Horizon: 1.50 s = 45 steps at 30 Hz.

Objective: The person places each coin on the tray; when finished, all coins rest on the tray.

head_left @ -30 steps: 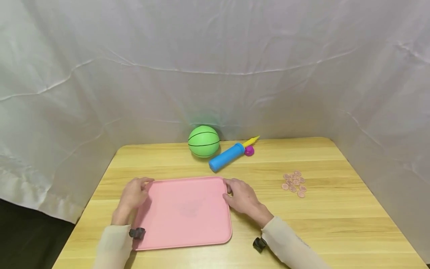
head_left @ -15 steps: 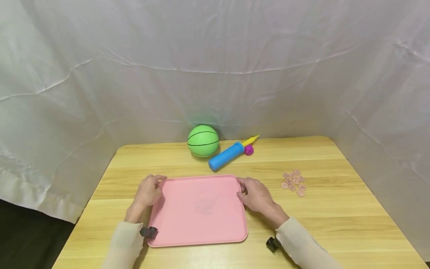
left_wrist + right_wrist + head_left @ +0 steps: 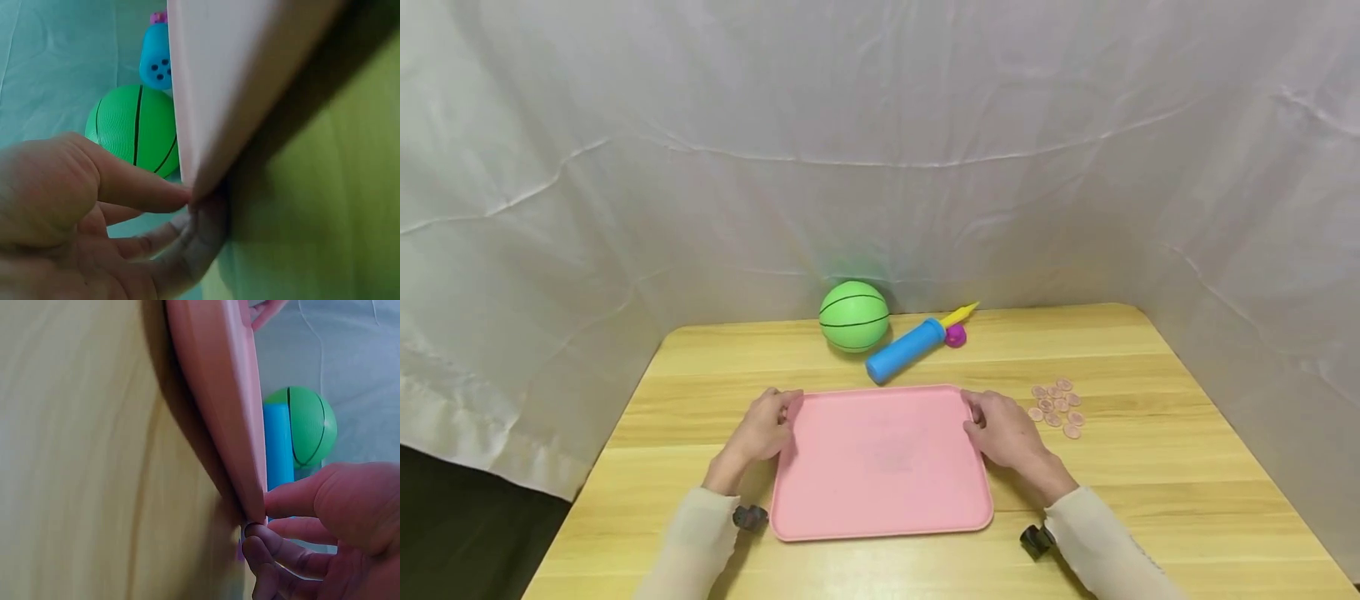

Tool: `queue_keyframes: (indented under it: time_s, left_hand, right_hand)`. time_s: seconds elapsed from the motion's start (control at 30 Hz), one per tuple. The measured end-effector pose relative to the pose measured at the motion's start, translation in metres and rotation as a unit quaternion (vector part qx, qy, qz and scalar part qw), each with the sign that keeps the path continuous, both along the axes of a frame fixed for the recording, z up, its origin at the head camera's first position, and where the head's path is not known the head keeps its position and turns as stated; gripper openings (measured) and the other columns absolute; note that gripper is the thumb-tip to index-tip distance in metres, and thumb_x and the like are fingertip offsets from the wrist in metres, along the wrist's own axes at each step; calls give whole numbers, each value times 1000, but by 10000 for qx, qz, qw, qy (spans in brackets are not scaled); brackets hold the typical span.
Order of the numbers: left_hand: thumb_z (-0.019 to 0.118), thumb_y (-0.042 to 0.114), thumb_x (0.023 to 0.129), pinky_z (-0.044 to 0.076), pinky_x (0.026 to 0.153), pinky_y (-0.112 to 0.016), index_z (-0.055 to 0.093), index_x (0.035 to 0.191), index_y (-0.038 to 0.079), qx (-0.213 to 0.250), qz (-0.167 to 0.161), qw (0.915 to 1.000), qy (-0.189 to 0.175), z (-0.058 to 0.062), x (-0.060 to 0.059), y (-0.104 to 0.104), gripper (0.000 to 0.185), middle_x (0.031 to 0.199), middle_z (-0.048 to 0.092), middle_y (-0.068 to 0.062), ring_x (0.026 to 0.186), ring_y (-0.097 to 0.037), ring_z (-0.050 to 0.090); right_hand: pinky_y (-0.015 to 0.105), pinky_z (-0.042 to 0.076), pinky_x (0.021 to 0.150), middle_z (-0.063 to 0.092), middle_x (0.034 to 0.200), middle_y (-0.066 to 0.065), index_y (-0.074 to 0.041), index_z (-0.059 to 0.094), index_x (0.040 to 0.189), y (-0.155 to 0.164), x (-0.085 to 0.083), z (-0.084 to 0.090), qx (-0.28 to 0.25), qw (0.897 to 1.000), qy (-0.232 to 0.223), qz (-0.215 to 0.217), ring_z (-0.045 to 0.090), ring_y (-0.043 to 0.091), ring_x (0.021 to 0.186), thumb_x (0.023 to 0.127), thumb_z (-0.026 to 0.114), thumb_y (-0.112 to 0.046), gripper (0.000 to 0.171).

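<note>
Both hands pinch flat pink plastic tray (image 3: 880, 458) mid-tabletop: left hand (image 3: 762, 433) on left rim, right hand (image 3: 1007, 433) on right rim. Keep it level, clear of blue pump (image 3: 906, 350) and pink discs (image 3: 1057, 408).

Green ball (image 3: 853, 316), blue pump (image 3: 906, 350), coins (image 3: 1057, 407)

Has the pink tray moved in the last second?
Yes. The tray, held by both hands, slid right along the table, closer to the coins, which stayed put.
</note>
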State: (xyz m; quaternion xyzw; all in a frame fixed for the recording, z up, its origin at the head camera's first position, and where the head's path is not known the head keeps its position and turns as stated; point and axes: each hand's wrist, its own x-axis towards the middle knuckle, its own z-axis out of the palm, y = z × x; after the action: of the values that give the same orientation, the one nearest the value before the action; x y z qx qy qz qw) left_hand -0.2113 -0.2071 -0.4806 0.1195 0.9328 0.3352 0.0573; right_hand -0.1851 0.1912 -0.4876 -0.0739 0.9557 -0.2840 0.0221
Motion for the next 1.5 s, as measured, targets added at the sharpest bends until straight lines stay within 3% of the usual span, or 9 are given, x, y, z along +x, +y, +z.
queue_keyframes:
  time_s: [0.23,0.5,0.67,0.83,1.07,1.5]
  left_hand:
    - [63,-10,97,61,91,-46,63,146,-8,233,-56,9992,316,-11,-4,7,49,119,69,-23,100,-28,65]
    - [65,-8,98,63,100,-54,65,144,-9,387,-159,9978,513,-12,-7,19,46,128,71,-26,110,-36,71]
    - [67,-6,99,61,90,-40,65,146,-6,416,-221,9983,334,-13,-9,24,47,126,72,-22,100,-26,67]
    - [70,-2,101,50,78,-23,63,149,-3,530,-411,9976,158,-14,-12,23,49,124,70,-18,91,-17,58]
    - [72,3,102,50,76,-21,59,153,-4,733,-939,9928,77,-17,-14,15,54,135,68,-20,93,-15,58]
    - [72,2,102,51,76,-20,58,154,-3,836,-1042,9910,106,-21,-18,13,54,135,68,-20,93,-15,59]
  right_hand:
    - [30,47,66,64,92,6,1,60,153,14,-2,0,164,9998,-53,-82,56,20,81,100,75,-9,56]
    - [29,47,63,66,95,9,1,60,153,28,-5,0,161,9995,-25,-287,57,20,79,101,73,-9,55]
    - [28,47,61,67,93,8,1,61,152,36,-5,0,12,9995,-8,-327,57,18,76,99,72,-7,55]
    - [29,47,62,67,89,7,1,61,152,42,-7,-2,-24,9993,59,-359,57,19,75,99,71,-6,55]
    - [31,47,66,67,91,7,0,62,152,48,-6,-4,188,9988,178,-422,57,21,81,99,71,-8,55]
    - [37,54,75,74,99,8,-2,69,143,83,0,4,62,9970,541,-552,67,23,91,102,72,-17,44]
